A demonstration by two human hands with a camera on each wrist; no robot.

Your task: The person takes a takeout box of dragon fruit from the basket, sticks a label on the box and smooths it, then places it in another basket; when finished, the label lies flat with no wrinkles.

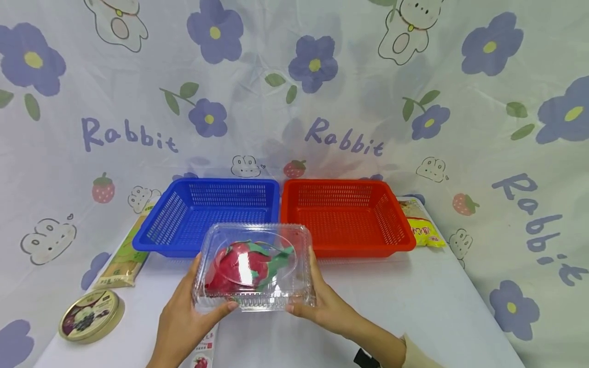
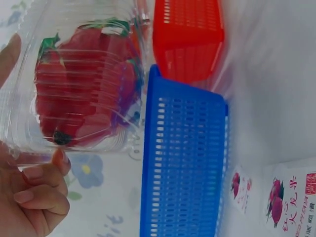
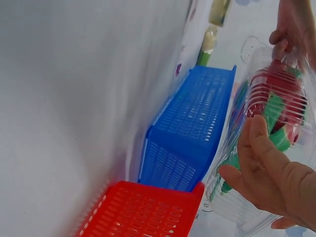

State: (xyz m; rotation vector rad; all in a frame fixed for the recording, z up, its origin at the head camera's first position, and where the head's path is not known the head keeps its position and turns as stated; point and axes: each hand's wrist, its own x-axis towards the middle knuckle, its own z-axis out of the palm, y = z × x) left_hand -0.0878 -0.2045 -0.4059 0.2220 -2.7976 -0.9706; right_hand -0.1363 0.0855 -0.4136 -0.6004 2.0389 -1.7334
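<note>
A clear plastic clamshell box [image 1: 296, 237] is held up above the table, in front of the two baskets. Inside it lies a red dragon fruit [image 1: 230, 268] with green scales. My left hand [image 1: 184, 312] grips the box at its left end, thumb along the near edge. At the opposite end, my right hand [image 1: 329, 306] holds it, its thumb also on the near edge. The left wrist view shows fingers [image 2: 42, 192] curled by the box's ridged end. In the right wrist view the fingers [image 3: 256, 148] lie along the box's underside.
A blue basket [image 1: 161, 249] and a red basket [image 1: 349, 251] stand side by side at the back. On the left are a yellow-green packet [image 1: 124, 260] and a round tin [image 1: 89, 317]. A yellow packet [image 1: 425, 230] lies right; printed dragon-fruit cards [image 2: 291, 197] are on the table.
</note>
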